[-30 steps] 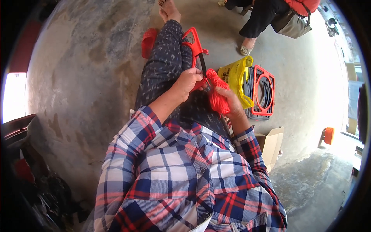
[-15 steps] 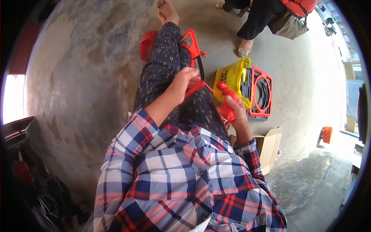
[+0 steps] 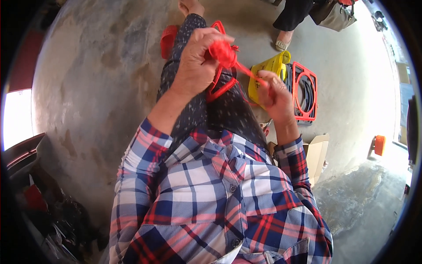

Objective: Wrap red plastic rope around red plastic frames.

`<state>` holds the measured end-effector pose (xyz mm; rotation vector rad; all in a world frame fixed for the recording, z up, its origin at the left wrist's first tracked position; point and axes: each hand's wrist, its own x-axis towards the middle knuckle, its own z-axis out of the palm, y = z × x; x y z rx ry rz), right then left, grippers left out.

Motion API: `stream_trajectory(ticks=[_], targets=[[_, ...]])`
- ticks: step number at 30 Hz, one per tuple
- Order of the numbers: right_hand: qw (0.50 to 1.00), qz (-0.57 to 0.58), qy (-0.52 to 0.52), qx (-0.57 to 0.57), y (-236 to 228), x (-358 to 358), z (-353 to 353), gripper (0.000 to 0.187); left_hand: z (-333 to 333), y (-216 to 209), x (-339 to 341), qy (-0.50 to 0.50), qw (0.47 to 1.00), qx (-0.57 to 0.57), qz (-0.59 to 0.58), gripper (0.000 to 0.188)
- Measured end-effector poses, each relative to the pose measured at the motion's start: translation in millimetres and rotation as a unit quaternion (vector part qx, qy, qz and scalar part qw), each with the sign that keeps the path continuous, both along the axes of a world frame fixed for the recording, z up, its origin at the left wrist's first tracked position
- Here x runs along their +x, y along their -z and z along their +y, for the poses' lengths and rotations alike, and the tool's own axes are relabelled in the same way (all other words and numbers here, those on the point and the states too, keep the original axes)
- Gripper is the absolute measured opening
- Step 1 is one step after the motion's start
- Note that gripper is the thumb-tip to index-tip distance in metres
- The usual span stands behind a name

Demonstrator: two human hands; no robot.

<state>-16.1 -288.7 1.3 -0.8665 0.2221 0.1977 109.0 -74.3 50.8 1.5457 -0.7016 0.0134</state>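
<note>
My left hand (image 3: 195, 64) is raised over my lap, its fingers closed on a bundle of red cord (image 3: 223, 53) that is blurred by motion. From the bundle a stretched red strand (image 3: 246, 71) runs to my right hand (image 3: 278, 96), whose fingers are pinched around it. Below the bundle, a red frame (image 3: 222, 90) rests against my thighs, with red cord wound closely along its near edge. A thinner loop of cord hangs from there toward my right hand. The frame's upper part (image 3: 218, 26) shows beyond the left hand, partly hidden.
To the right on the floor lie a yellow bag (image 3: 270, 66) and a stack of dark frames topped by a red one (image 3: 314, 97). An open cardboard box (image 3: 317, 152) stands nearer. A red slipper (image 3: 168, 42) is beside my leg. Another person's foot (image 3: 283, 40) is at the far right.
The red cord bundle has passed from my right hand to my left, which has risen up and away from the wound edge. My right hand has moved up slightly and now pinches the strand.
</note>
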Motion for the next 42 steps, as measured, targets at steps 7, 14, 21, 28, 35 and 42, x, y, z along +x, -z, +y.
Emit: stream_trajectory(ticks=[7, 14, 21, 28, 35, 42], targets=[[0.744, -0.170, -0.002, -0.647, 35, 44, 23, 0.033, -15, 66, 11, 0.006, 0.834, 0.465, -0.297, 0.018], [0.742, -0.138, 0.062, -0.654, 15, 30, 8, 0.050, -10, 70, -9, -0.056, 0.944, 0.246, -0.214, 0.033], [0.941, -0.239, 0.237, 0.027, -12, -60, -89, 0.045, -12, 85, -31, 0.124, 0.922, 0.128, 0.344, 0.021], [0.965, -0.147, 0.218, -0.007, -32, -75, -85, 0.034, -6, 94, -39, 0.121, 0.926, 0.133, 0.331, 0.015], [0.969, 0.045, 0.056, -0.234, 5, -20, 28, 0.016, -13, 93, -43, 0.101, 0.932, 0.156, 0.311, 0.015], [0.971, -0.015, -0.018, -0.240, -30, -32, 55, 0.006, -22, 100, -44, 0.065, 0.931, 0.207, 0.292, 0.032]])
